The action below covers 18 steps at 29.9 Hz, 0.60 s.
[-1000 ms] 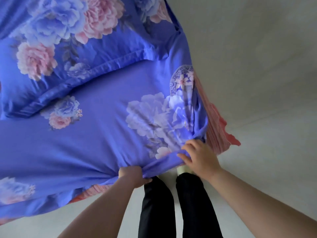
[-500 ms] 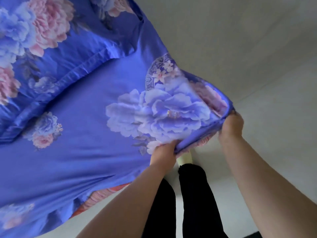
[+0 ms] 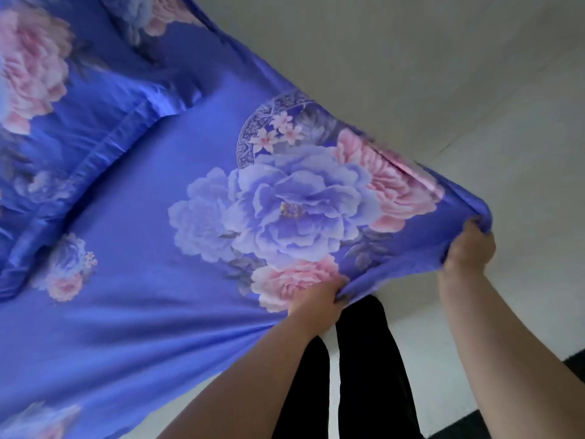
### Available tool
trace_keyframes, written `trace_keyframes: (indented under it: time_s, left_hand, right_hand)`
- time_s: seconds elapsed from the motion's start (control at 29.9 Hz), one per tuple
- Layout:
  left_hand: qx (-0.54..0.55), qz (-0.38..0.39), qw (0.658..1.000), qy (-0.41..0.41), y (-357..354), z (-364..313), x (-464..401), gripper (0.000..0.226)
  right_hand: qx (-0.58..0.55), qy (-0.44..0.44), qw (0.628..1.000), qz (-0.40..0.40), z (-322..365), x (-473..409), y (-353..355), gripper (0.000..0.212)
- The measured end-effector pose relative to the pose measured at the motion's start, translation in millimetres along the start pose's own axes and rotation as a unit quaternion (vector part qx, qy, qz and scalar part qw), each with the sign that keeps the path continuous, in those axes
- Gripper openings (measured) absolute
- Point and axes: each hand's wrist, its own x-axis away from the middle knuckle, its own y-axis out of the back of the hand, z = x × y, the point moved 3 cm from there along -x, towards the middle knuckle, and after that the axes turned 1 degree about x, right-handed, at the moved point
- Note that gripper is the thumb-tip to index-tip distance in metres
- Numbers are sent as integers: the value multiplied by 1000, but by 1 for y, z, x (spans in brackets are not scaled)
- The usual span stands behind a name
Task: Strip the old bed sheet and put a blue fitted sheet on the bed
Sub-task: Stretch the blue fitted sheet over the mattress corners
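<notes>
A blue fitted sheet (image 3: 152, 312) printed with large blue and pink flowers covers the bed across the left and middle of the head view. Its near right corner is lifted off the mattress and stretched between my two hands. My left hand (image 3: 319, 301) grips the sheet's lower edge beside a pink flower. My right hand (image 3: 470, 248) grips the bunched corner farther right and holds it up. The mattress under the corner is hidden by the fabric.
A matching blue floral pillow (image 3: 72, 128) lies at the upper left on the bed. A pale wall (image 3: 411, 58) and light floor (image 3: 522, 191) lie to the right. My legs in black trousers (image 3: 370, 375) stand close to the bed's edge.
The sheet corner has been pulled up and outward to the right, spreading the flower print flat. The pink striped cover seen under the corner a second ago is now out of sight.
</notes>
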Motion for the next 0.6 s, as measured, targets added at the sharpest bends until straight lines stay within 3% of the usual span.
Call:
trace_keyframes:
  time_s: [0.03, 0.07, 0.13, 0.23, 0.3, 0.37, 0.47, 0.6]
  left_hand:
    - [-26, 28, 999, 4, -3, 1, -1, 18]
    - [-64, 57, 996, 16, -7, 4, -1, 24]
    - [-118, 87, 988, 42, -11, 17, 1, 39]
    - [-119, 113, 985, 50, -12, 23, 5, 43]
    - [-108, 111, 987, 48, -12, 20, 4, 34]
    - [-83, 106, 990, 44, -12, 18, 0, 27]
    - [-96, 137, 985, 34, -15, 16, -5, 27]
    - [-122, 164, 978, 38, -19, 20, -5, 24]
  right_hand:
    - [29, -38, 999, -25, -14, -2, 7, 19]
    - [50, -104, 993, 9, -24, 3, 9, 30]
    - [47, -242, 951, 185, -37, 20, 1, 49]
    - [-10, -267, 871, 413, -5, 48, -17, 56]
    - [-53, -221, 876, 425, 13, 39, -23, 52]
    - [-106, -187, 910, 355, 19, 15, -24, 44]
    - [-69, -142, 979, 133, -5, -35, 1, 26]
    - [-10, -154, 985, -71, -30, -51, 34, 26]
